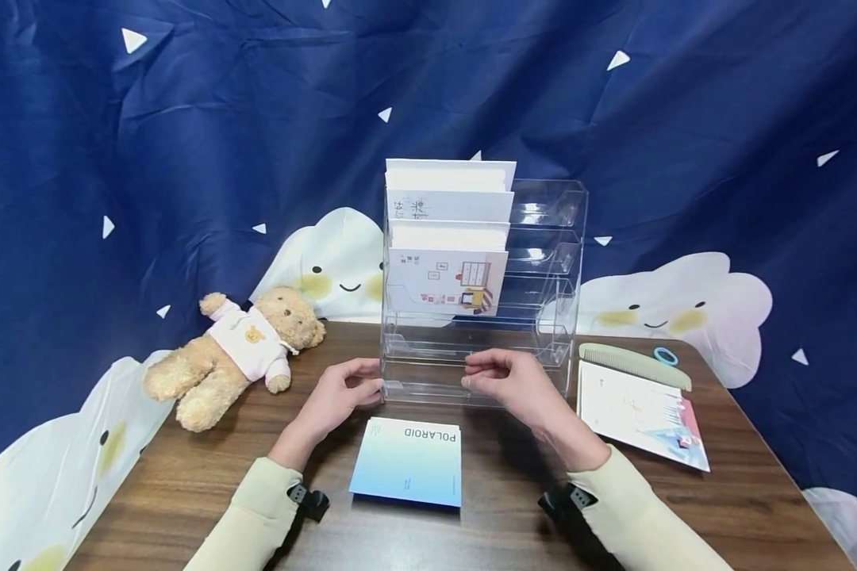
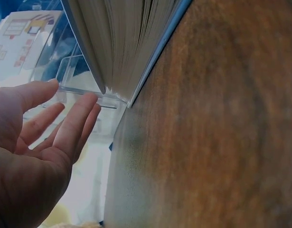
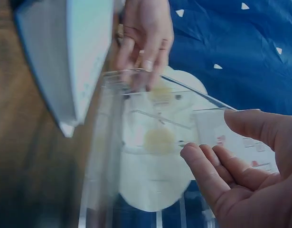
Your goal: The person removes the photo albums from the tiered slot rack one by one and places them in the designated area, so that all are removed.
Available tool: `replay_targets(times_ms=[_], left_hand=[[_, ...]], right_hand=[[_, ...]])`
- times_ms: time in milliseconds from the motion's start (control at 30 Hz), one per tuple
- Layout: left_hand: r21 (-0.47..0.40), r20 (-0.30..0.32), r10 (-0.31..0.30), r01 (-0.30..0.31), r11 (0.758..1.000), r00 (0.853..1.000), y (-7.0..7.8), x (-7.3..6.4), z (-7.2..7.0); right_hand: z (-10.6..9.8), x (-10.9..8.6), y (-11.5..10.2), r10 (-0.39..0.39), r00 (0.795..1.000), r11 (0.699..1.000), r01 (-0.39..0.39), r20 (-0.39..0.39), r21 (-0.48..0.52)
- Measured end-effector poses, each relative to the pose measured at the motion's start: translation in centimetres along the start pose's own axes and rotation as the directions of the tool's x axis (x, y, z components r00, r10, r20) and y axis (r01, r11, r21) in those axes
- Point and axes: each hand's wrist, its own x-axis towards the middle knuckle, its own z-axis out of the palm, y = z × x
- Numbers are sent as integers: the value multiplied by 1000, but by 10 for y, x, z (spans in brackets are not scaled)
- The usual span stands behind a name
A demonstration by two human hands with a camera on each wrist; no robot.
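A clear, tiered plastic rack (image 1: 436,390) stands on the table in the head view, with white printed booklets (image 1: 436,281) in the left side of its upper tiers. My left hand (image 1: 339,392) is at the rack's lower left corner, fingers extended and fingertips right at its edge. In front of the lowest tier is my right hand (image 1: 517,385), its thumb and fingers apart with nothing between them. Between my forearms lies a blue book (image 1: 410,464) marked POLAROID; the left wrist view shows its thick page edges (image 2: 129,42).
On the left lies a teddy bear (image 1: 246,341) in a white top. To the rack's right are a pale green comb (image 1: 632,365), a small blue ring (image 1: 665,356) and a white illustrated booklet (image 1: 628,408). A dark blue curtain (image 1: 257,103) hangs behind the wooden table (image 1: 207,492).
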Motion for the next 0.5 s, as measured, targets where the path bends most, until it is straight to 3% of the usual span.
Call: replay_targets(times_ms=[300,500], left_hand=[[-13,6,-9,9,1000,1000,-1,0,0],[-8,5,1,-1,1000,1000,-1,1,0]], right_hand=[[-26,14,-36,-59,994,998,57,-97,-21],[-44,26,-46,-139,966,990,134,-217,-34]])
